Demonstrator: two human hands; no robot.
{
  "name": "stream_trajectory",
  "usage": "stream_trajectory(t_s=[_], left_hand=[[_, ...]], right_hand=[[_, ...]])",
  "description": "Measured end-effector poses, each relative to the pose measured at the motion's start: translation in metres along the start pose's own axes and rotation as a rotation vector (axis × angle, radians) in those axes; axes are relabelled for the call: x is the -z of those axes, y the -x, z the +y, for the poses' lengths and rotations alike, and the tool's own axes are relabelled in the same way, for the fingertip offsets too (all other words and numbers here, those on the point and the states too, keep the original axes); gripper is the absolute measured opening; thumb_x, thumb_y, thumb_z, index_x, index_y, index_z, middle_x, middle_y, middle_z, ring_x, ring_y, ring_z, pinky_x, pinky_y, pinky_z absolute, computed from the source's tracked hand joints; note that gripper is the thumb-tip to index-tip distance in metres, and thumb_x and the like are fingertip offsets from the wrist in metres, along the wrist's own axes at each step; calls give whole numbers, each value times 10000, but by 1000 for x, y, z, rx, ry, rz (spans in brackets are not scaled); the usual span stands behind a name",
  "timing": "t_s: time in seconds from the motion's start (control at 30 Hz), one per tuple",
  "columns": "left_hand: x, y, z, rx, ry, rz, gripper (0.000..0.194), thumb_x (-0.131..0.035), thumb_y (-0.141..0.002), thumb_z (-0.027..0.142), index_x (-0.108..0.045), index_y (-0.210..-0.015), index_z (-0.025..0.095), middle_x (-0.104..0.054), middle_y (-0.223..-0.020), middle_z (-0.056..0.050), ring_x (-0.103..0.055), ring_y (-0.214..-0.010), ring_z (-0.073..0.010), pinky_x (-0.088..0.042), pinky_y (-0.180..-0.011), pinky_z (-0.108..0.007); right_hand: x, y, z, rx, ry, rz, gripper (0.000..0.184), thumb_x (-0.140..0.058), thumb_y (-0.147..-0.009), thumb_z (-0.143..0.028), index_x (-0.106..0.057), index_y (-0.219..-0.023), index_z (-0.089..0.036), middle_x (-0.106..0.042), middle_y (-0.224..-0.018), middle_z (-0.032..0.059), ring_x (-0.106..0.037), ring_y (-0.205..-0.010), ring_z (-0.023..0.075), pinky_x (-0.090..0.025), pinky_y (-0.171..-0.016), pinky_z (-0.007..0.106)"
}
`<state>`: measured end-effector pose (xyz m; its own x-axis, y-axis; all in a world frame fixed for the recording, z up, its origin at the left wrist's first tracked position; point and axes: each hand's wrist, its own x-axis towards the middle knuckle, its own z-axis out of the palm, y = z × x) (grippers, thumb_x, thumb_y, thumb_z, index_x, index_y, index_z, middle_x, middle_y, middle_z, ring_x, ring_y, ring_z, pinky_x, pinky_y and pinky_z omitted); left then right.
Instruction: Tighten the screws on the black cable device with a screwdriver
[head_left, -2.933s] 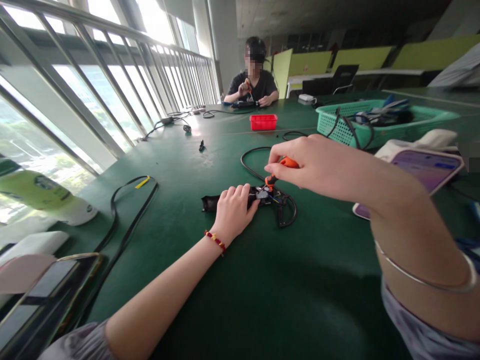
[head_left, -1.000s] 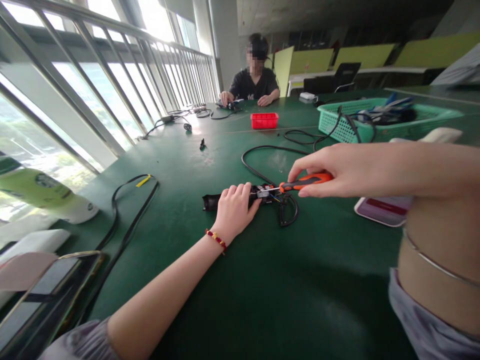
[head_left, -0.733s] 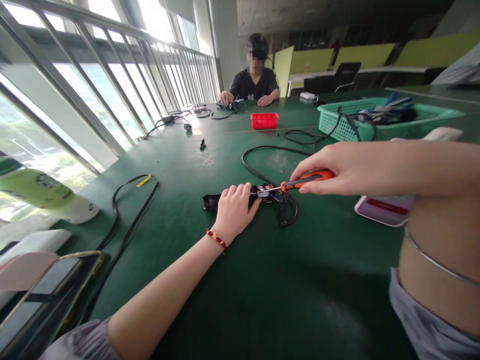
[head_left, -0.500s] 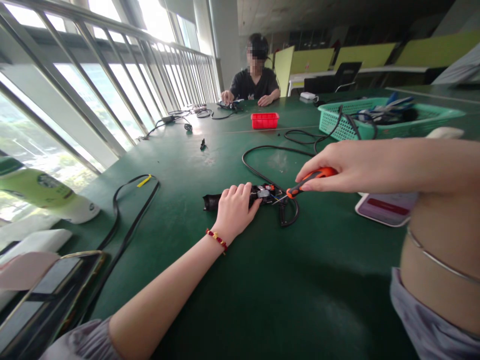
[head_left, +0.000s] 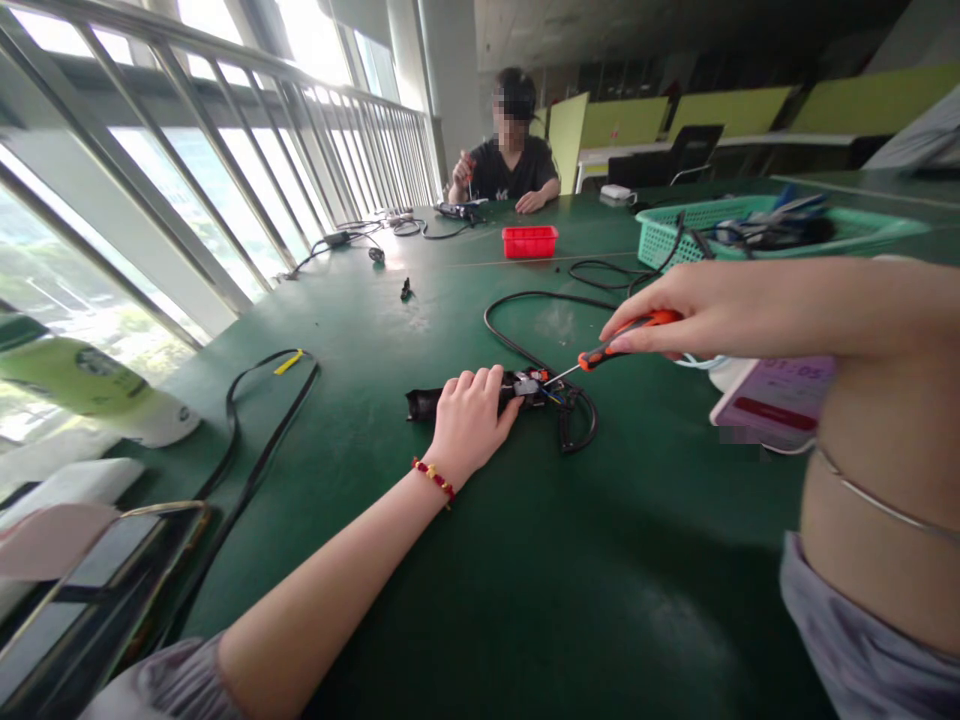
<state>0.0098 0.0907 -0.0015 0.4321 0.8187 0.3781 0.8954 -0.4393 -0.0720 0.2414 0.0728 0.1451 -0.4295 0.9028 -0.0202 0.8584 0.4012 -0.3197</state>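
My left hand (head_left: pixel 476 420) is closed around a black, tube-shaped corded device (head_left: pixel 425 404) that lies on the green table. The device's right end is opened up, with small wires and inner parts showing. In my right hand (head_left: pixel 675 320) is a screwdriver (head_left: pixel 600 354) with an orange and black handle. Its shaft slants down to the left, and the tip is at the exposed parts; whether it touches them I cannot tell. A black cord (head_left: pixel 517 297) runs from the device's right end and loops over the table.
A red bin (head_left: pixel 529 242) and a small black piece (head_left: pixel 406 289) lie ahead. At right are a green basket (head_left: pixel 660 240) of tools and a phone (head_left: pixel 780 395). A bottle (head_left: pixel 90 385), strap (head_left: pixel 259 470) and another phone (head_left: pixel 112 590) are at left. A co-worker (head_left: pixel 510 165) sits opposite.
My right hand has risen slightly, and the screwdriver's tip has shifted up and left along the exposed parts. My left hand has stayed put. The co-worker's hand has lifted, holding a red-handled tool.
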Motion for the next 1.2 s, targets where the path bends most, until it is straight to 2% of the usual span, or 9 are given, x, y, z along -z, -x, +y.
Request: stream_trajectory(t_s=[0.17,0.47,0.6,0.7,0.83,0.93,1.03,1.1,1.2], left_hand=[[0,0,0,3,-2,3,373,-384,-945,403,-492,-1182,137,-626,-1012,-87,-550,-939,-247,-397,-790,-363],[1,0,1,7,9,-1,374,-386,-943,407,-497,-1172,133,-624,-1009,-85,-548,-936,-248,-395,-787,-365],[2,1,0,6,22,-2,385,-387,-941,411,-497,-1176,126,-620,-1018,-85,-544,-939,-250,-402,-798,-368],[3,2,-1,9,31,-10,391,-401,-936,411,-497,-1178,119,-618,-1023,-86,-544,-936,-250,-406,-805,-369],[4,2,-2,7,39,-17,389,-416,-932,407,-491,-1184,120,-619,-1009,-83,-548,-931,-249,-409,-805,-366],[3,3,-3,-2,43,-14,402,-416,-933,413,-488,-1192,113,-619,-1017,-87,-548,-933,-252,-412,-807,-371],[3,3,-4,-13,48,-8,415,-425,-932,420,-482,-1201,109,-621,-1036,-94,-547,-945,-255,-414,-823,-377],[3,3,-4,-12,57,-3,411,-443,-927,417,-480,-1199,112,-622,-1046,-94,-548,-952,-253,-415,-835,-376],[4,3,-4,-9,75,-6,401,-477,-914,408,-483,-1189,117,-623,-1039,-87,-556,-950,-246,-418,-841,-370]], right_hand=[[-2,-2,0,38,-65,5,307,-581,-762,-501,-763,-852,-271,-707,-729,12,-572,-522,168,-384,-430,276],[-5,-4,8,32,-55,3,311,-578,-769,-520,-754,-872,-285,-643,-598,1,-545,-493,161,-352,-419,280],[-4,-3,-6,41,-27,11,248,-562,-800,-453,-739,-831,-282,-678,-701,3,-548,-515,147,-347,-430,269],[-11,-6,-23,51,27,108,202,-570,-800,-402,-714,-808,-260,-672,-712,4,-563,-557,141,-365,-475,256],[-38,-8,-37,50,-11,444,218,-615,-772,-406,-648,-893,-228,-652,-729,-6,-568,-614,135,-391,-539,244],[-67,6,-33,18,-202,559,197,-544,-838,-372,-604,-912,-200,-659,-788,4,-580,-637,122,-423,-567,231],[-97,31,-21,-39,-277,534,211,-507,-872,-381,-605,-934,-204,-657,-798,0,-598,-653,118,-457,-598,226],[-114,47,-13,-88,-318,516,229,-506,-877,-391,-605,-967,-205,-659,-761,-3,-605,-604,119,-458,-538,223],[-134,64,-5,-62,-295,619,223,-495,-892,-336,-600,-1042,-209,-667,-744,-6,-628,-606,121,-491,-565,227]])
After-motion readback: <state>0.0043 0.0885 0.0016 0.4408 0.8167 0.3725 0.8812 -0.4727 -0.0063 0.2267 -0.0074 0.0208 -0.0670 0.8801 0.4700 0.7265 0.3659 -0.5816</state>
